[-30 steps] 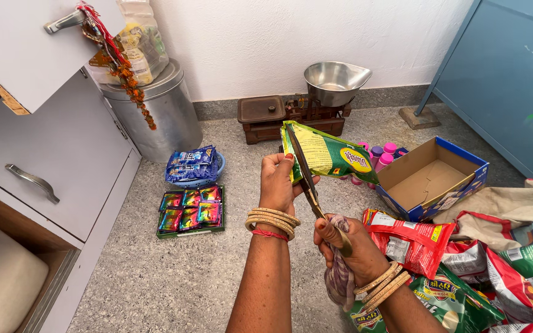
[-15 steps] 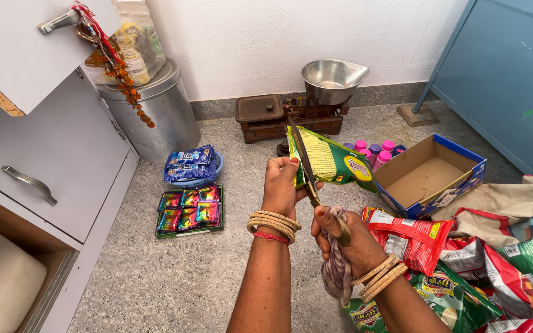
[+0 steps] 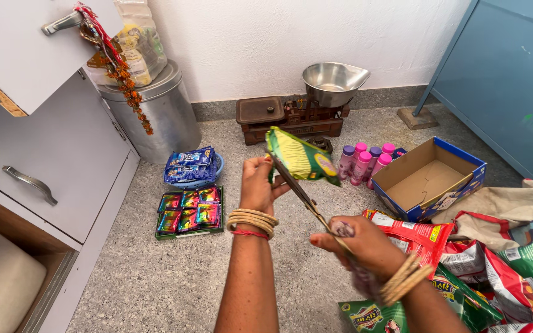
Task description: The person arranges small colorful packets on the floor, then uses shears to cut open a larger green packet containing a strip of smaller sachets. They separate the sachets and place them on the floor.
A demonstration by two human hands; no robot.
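Cutting step: left hand [image 3: 257, 185] grips packet [image 3: 300, 157], right hand [image 3: 365, 243] clenches scissors [image 3: 303, 197] at its edge; next, close blades squarely

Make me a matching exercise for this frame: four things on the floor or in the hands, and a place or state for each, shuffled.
Things:
1. green and yellow packet
2. scissors
3. cardboard box
4. pink bottles

Places or states:
A. standing in a cluster just left of the box
B. held up in the left hand
C. open and empty, on the floor at right
D. gripped by the right hand, blades at the packet

Pairs: 1-B, 2-D, 3-C, 4-A
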